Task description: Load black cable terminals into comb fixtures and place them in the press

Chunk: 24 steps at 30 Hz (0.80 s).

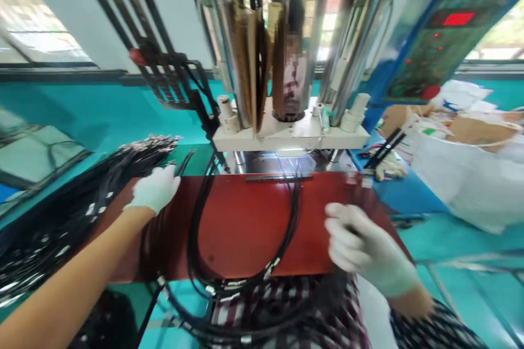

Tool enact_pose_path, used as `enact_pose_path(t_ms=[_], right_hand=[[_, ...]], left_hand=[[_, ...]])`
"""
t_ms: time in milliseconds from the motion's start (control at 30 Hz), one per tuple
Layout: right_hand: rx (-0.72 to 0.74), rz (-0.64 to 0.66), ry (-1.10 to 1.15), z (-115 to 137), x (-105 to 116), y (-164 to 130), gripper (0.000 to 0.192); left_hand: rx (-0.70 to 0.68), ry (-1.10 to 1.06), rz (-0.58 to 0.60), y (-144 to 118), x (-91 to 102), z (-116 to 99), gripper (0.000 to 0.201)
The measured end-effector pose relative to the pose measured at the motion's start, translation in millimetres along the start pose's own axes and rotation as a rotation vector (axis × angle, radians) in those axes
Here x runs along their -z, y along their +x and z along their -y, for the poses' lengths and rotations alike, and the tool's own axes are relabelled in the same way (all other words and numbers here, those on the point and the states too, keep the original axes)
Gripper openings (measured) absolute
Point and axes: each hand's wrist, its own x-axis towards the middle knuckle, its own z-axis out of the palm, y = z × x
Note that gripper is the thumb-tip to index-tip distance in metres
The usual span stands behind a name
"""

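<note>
My left hand (158,188), in a white glove, is closed around a few black cables at the left edge of the red-brown board. Their thin ends (188,159) stick out beyond the fingers. My right hand (358,242), gloved too and blurred by motion, is curled shut over the board's right side. A black cable bundle (286,324) curves across my lap and up into its grip. Another bundle of black cables (194,234) with pale tags lies looped on the board (241,218), its ends reaching under the white press plate (266,140).
A large pile of black cables (82,207) lies at left. Steel press columns (362,49) rise ahead, beside a control panel with red displays (458,19). A white sack (450,174) stands at right. Behind the press is a person (293,76).
</note>
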Motion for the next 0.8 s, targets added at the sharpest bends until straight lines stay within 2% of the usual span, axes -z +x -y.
enact_pose_path(t_ms=[67,100,133,167,200,233,267,333,367,433,467,533,567,600,633,733,767,800], right_hand=[[-0.043,-0.005,0.032,-15.2,-7.5,29.2,0.037],[-0.059,0.039,0.032,-21.0,-9.3,40.0,0.036],[-0.055,0.085,0.019,-24.5,-10.7,47.2,0.034],[-0.029,0.126,-0.020,-25.3,-12.5,50.7,0.034],[0.016,0.149,-0.084,-23.4,-15.2,51.0,0.034],[0.078,0.139,-0.172,-19.5,-19.2,49.2,0.034],[0.146,0.093,-0.266,-14.4,-24.2,46.3,0.033],[0.257,-0.071,-0.374,-4.9,-35.6,41.6,0.026],[0.292,-0.164,-0.350,-2.3,-40.7,41.3,0.024],[0.316,-0.311,-0.178,-3.1,-46.7,45.5,0.029],[0.312,-0.347,-0.068,-5.9,-46.9,49.4,0.033],[0.274,-0.341,0.112,-13.4,-42.1,58.3,0.039],[0.243,-0.300,0.170,-16.8,-38.0,62.0,0.041],[0.212,-0.242,0.211,-19.1,-33.5,64.6,0.041],[0.189,-0.175,0.236,-20.2,-29.1,65.9,0.041],[0.139,0.021,0.210,-17.2,-21.6,63.1,0.033],[0.134,0.060,0.179,-15.1,-21.5,61.0,0.032],[0.133,0.079,0.142,-13.3,-22.5,58.8,0.031]], left_hand=[[-0.128,0.053,-0.162,-28.0,10.4,-35.1,0.045],[-0.206,-0.041,-0.180,-46.0,15.5,-58.0,0.042],[-0.317,-0.222,-0.127,-65.8,20.1,-82.7,0.036],[-0.429,-0.432,-0.018,-86.2,23.9,-107.5,0.031],[-0.505,-0.601,0.147,-105.9,26.5,-131.1,0.028],[-0.571,-0.685,0.366,-123.9,27.5,-152.3,0.028],[-0.635,-0.707,0.573,-139.4,26.7,-170.4,0.030],[-0.728,-0.749,0.835,-162.3,19.8,-196.4,0.032],[-0.758,-0.786,0.895,-170.2,14.5,-204.5,0.032],[-0.767,-0.882,0.930,-180.2,3.4,-213.0,0.034],[-0.750,-0.909,0.946,-182.4,-1.0,-214.3,0.035],[-0.708,-0.897,0.995,-179.8,-5.4,-213.0,0.038],[-0.695,-0.875,0.986,-173.8,-5.8,-210.9,0.041],[-0.698,-0.848,0.918,-164.3,-5.6,-208.2,0.044],[-0.710,-0.810,0.778,-151.2,-5.6,-205.2,0.046],[-0.689,-0.541,0.160,-98.0,-12.4,-197.4,0.037],[-0.665,-0.405,0.038,-79.9,-17.5,-196.4,0.031],[-0.660,-0.280,-0.027,-63.5,-23.6,-196.5,0.030]])
